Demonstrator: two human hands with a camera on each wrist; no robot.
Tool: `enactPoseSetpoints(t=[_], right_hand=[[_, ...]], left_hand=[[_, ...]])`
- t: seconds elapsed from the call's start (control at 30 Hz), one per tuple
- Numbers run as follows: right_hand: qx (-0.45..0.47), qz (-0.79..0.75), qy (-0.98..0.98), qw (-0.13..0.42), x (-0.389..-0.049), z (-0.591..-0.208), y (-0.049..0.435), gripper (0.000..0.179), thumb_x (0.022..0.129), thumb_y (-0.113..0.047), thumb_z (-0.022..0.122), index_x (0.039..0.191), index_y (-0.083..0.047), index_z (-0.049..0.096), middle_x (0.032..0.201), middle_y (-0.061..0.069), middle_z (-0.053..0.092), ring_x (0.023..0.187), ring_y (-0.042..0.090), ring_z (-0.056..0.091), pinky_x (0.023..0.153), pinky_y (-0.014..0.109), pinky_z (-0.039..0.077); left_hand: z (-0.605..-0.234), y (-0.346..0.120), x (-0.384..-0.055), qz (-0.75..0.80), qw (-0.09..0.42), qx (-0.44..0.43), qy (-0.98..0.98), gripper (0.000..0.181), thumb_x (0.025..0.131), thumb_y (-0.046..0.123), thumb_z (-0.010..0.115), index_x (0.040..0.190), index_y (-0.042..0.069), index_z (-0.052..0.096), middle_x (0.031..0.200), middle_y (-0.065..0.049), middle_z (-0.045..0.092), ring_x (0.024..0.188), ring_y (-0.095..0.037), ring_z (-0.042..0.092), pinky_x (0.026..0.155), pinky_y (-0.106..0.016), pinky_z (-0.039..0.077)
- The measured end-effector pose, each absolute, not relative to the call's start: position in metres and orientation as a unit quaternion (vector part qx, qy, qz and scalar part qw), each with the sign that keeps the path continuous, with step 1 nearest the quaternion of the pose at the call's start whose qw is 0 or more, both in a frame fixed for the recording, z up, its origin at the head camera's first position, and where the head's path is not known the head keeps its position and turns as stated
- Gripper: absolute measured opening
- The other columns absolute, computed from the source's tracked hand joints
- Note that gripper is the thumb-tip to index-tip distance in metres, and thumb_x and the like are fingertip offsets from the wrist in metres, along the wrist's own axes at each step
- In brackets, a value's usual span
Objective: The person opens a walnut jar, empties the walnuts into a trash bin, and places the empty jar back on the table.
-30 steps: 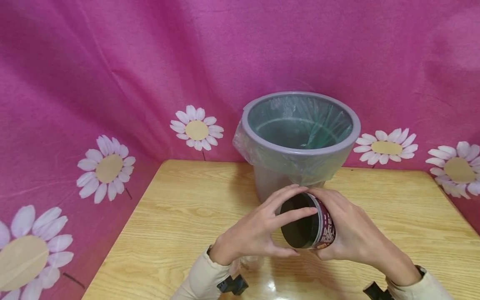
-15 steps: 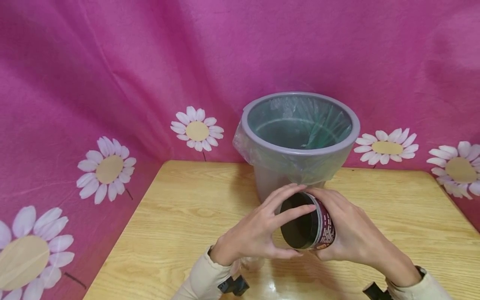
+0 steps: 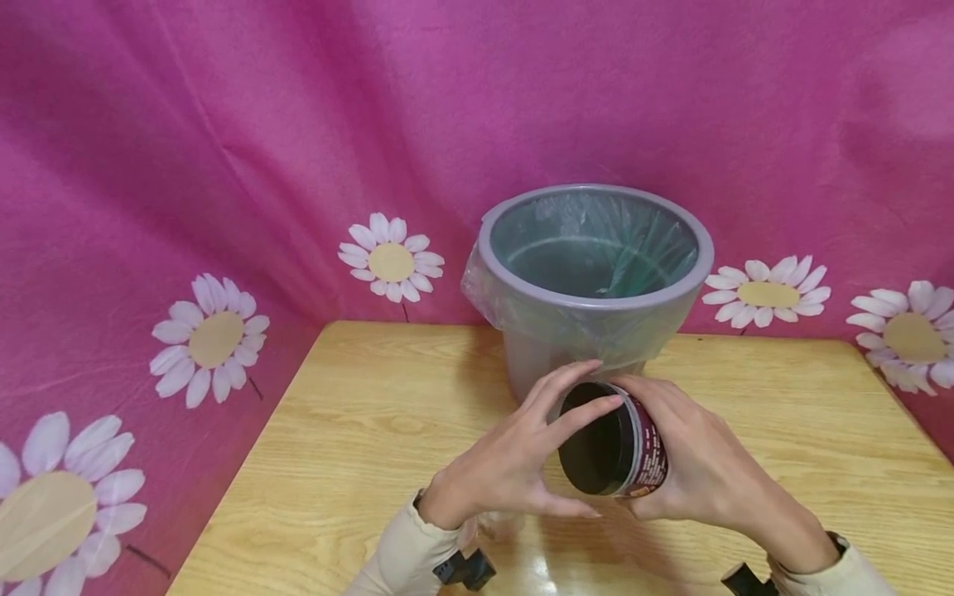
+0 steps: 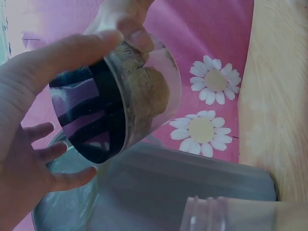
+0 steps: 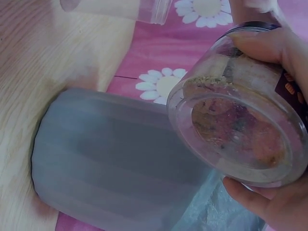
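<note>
Jar: a clear, round plastic jar (image 3: 650, 459) with a dark purplish printed label is held in the air above the desk, just in front of the bin, tipped on its side with its base towards the right palm.
Lid: a glossy black round lid (image 3: 592, 451) sits on the jar's end, facing the left hand.
Contents: brown, lumpy pieces (image 4: 151, 94) show through the jar's clear wall.
Right hand: the right hand (image 3: 701, 455) is clamped on the jar, fingers over the top, thumb underneath.
Left hand: the left hand (image 3: 514, 451) has its fingers spread apart around the lid, index finger in front of it and thumb below; from here I can't tell whether any fingertip touches.
Bin: a greyish-lilac round plastic bin (image 3: 532, 364) stands upright on the desk, beyond both hands.
Liner: a thin translucent plastic bag (image 3: 484, 290) lines the bin and folds out over its rim.
Desk: a pale yellow wood-grain desk (image 3: 358, 430) carries the bin.
Clear container: a transparent plastic container with a ridged neck (image 4: 240, 216) lies near the left wrist, partly hidden.
Sleeves: cream cuffs (image 3: 406, 550), each with a small black device (image 3: 464, 569) near it.
Backdrop: magenta cloth (image 3: 298, 124) printed with white daisies (image 3: 392, 261) hangs behind the desk.
</note>
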State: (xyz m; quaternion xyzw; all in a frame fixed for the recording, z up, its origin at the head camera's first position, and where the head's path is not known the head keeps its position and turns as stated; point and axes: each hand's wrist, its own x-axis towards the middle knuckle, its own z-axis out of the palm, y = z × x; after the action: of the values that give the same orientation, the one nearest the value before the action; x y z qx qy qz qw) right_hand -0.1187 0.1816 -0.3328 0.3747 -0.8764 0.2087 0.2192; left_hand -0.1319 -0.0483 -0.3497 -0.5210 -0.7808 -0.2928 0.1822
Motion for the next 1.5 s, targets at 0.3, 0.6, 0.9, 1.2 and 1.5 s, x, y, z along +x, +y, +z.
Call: enactPoseSetpoints(t=[0.3,0.6,0.9,1.2,1.5], right_hand=[[0.371,0.216,-0.878,0.210,-0.1195,-0.3319,0.1813,0.113,0.034,-0.028,0.090,0.136,-0.007,0.047,0.124,0.004,0.057,0.111,0.021,0.054,0.082,0.046,0.052],[0.367,0.215,-0.881,0.207,-0.1199,-0.3334,0.1831,0.114,0.033,-0.028,0.090,0.136,-0.005,0.047,0.123,0.007,0.057,0.110,0.023,0.054,0.081,0.047,0.052],[0.372,0.216,-0.878,0.212,-0.1221,-0.3337,0.1831,0.114,0.032,-0.027,0.090,0.135,-0.004,0.048,0.123,0.008,0.057,0.111,0.024,0.054,0.082,0.047,0.051],[0.370,0.213,-0.880,0.206,-0.1218,-0.3348,0.1839,0.113,0.032,-0.027,0.089,0.135,-0.004,0.048,0.123,0.008,0.057,0.110,0.023,0.054,0.083,0.047,0.052],[0.373,0.215,-0.879,0.204,-0.1209,-0.3346,0.1845,0.115,0.032,-0.028,0.090,0.135,-0.003,0.048,0.124,0.008,0.057,0.110,0.023,0.054,0.083,0.048,0.052]], left_hand=[[-0.3516,-0.0478,-0.1330,-0.270,0.159,-0.532,-0.786,0.098,0.067,0.026,0.086,0.147,0.018,0.030,0.157,-0.012,0.010,0.144,-0.022,0.015,0.113,-0.030,0.025],[-0.3507,-0.0494,-0.1331,-0.272,0.146,-0.527,-0.792,0.094,0.071,0.030,0.084,0.148,0.019,0.031,0.156,-0.009,0.016,0.141,-0.020,0.021,0.111,-0.027,0.029],[-0.3527,-0.0479,-0.1333,-0.290,0.165,-0.504,-0.796,0.094,0.071,0.038,0.083,0.147,0.020,0.032,0.154,-0.011,0.020,0.139,-0.021,0.026,0.111,-0.029,0.029],[-0.3521,-0.0465,-0.1332,-0.286,0.162,-0.510,-0.795,0.095,0.069,0.034,0.085,0.147,0.019,0.032,0.153,-0.011,0.021,0.138,-0.021,0.025,0.111,-0.028,0.029],[-0.3519,-0.0448,-0.1318,-0.298,0.182,-0.481,-0.804,0.101,0.064,0.048,0.086,0.147,0.021,0.034,0.144,-0.009,0.032,0.131,-0.018,0.031,0.107,-0.024,0.032]])
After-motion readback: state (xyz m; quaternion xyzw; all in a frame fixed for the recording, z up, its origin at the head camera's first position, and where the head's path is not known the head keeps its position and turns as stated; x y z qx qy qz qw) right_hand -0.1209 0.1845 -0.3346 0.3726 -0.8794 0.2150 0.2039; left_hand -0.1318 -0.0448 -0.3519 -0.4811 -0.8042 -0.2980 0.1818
